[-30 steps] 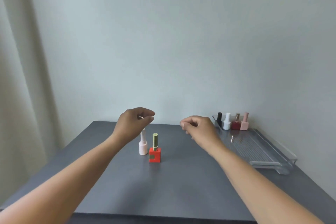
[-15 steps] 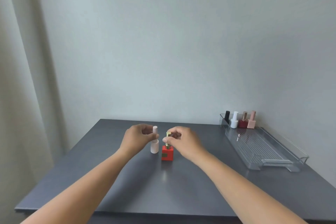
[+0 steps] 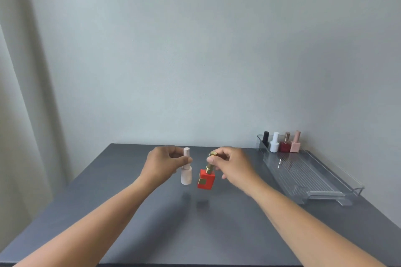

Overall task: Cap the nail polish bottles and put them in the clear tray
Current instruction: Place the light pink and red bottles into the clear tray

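Both bottles have been lifted off the desk (image 3: 152,223), the pale pink bottle (image 3: 186,174) gripped by the left hand (image 3: 161,163), the red bottle (image 3: 206,179), at its 3 o'clock, by the right hand (image 3: 231,165).

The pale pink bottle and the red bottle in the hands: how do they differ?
The pale pink bottle is round with a pink cap; the red bottle is square with a gold cap. The pink one hangs upright in the left hand; the red one tilts in the right hand. Both are capped, pinched by the cap, and appear lifted off the table.
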